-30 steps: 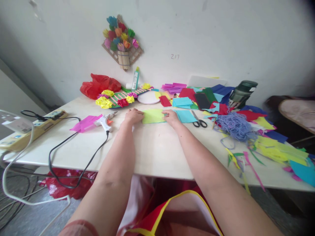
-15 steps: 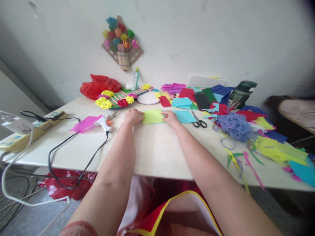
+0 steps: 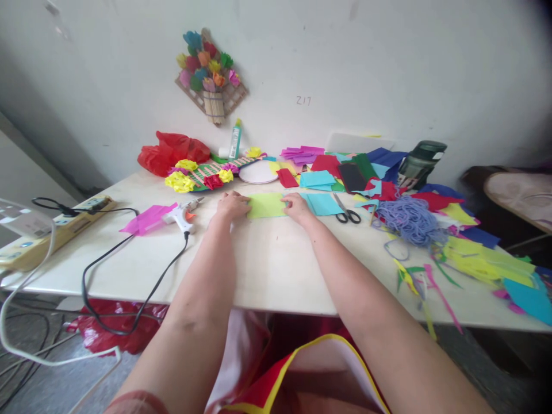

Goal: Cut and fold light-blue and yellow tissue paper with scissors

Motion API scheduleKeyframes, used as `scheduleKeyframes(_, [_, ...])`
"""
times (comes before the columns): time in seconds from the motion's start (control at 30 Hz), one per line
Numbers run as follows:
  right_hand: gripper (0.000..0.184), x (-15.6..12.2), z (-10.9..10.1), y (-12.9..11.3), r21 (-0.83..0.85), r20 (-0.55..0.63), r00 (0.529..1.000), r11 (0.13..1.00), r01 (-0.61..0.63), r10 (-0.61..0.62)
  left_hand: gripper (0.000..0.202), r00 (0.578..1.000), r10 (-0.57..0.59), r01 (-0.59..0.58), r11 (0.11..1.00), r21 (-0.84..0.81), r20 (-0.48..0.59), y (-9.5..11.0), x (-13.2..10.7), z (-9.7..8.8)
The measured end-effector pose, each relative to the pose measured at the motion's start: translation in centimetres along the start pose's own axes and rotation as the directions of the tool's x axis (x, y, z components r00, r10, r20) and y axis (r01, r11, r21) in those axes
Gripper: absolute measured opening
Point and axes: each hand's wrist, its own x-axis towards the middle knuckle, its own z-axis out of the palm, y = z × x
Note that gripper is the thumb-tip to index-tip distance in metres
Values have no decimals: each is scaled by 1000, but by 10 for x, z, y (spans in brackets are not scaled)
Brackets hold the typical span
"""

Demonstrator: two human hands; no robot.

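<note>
A yellow-green paper piece lies on the white table, with a sliver of blue along its lower edge. My left hand rests palm down at its left end, fingers spread and lying over the edge. At the opposite end my right hand pinches the paper's edge between thumb and bent fingers. Just right of that hand are a light blue paper piece and black-handled scissors, whose blades touch the blue paper.
Left stand a glue gun with its cord, pink paper and a power strip. Behind are a flower-decorated craft and a glue tube. Rightward lie a purple yarn heap, paper scraps and a dark bottle.
The whole view has shifted slightly. Both hands keep their places at the two ends of the yellow-green paper, with no other clear movement.
</note>
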Motion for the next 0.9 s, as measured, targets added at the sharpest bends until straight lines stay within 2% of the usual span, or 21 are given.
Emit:
scheduleKeyframes(0.2, [30,-6,-9,-11,-74,97,995,997,20,-13,48,1000,-21,21,1000,2,10,0,2,0])
scheduleKeyframes(0.37, [29,-9,-17,-29,-300,77,995,951,81,-61,49,999,-42,42,999,12,19,2,-1,-2])
scheduleKeyframes(0.43, [37,-12,-16,-37,-393,149,986,911,126,-72,49,999,-28,27,999,33,20,3,-1,-2])
scheduleKeyframes(0.5, [47,-15,-11,-43,-454,296,955,874,174,-37,49,1000,-20,19,999,51,18,3,-1,-3])
scheduleKeyframes(0.57, [54,-20,-5,-48,-482,460,885,856,185,67,50,1000,-20,19,998,66,21,4,-1,-3])
scheduleKeyframes(0.6, [55,-22,-3,-49,-487,505,858,853,188,99,50,1000,-21,19,997,74,23,5,-1,-3])
scheduleKeyframes(0.67, [58,-25,1,-52,-500,539,831,846,187,135,49,999,-23,21,996,83,23,5,-1,-3])
scheduleKeyframes(0.9, [59,-27,1,-54,-512,543,825,840,178,157,48,999,-36,37,999,33,-34,5,-3,-3])
